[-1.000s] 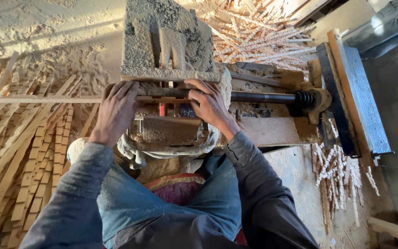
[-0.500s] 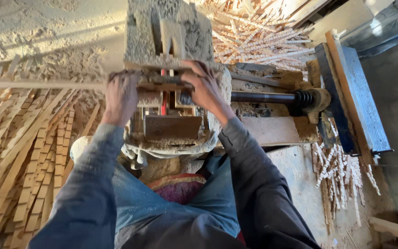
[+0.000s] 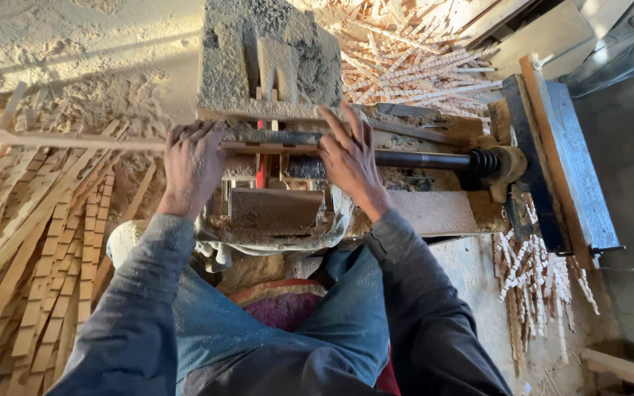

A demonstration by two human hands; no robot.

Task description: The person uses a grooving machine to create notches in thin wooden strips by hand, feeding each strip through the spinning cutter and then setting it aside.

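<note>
A long thin wooden strip [image 3: 67, 140] lies across a dust-caked woodworking machine [image 3: 269, 62], running in from the left. My left hand [image 3: 192, 165] presses down on the strip just left of a red part [image 3: 261, 172] of the machine. My right hand [image 3: 350, 158] rests flat on the strip to the right of that part, fingers spread and pointing away from me. A dark metal shaft with a coil spring [image 3: 471, 161] extends right from under my right hand. Below my hands sits a dusty metal housing [image 3: 277, 209].
Piles of cut wooden strips [image 3: 31, 264] cover the floor at left. Short turned wooden pieces lie heaped behind the machine [image 3: 412, 66] and scattered at lower right [image 3: 537, 275]. A blue-edged wooden frame [image 3: 566, 154] stands on the right. Sawdust [image 3: 75, 51] covers the ground.
Both hands have pushed the strip away from me, toward the machine's block. My right hand's fingers have flattened and spread over the strip.
</note>
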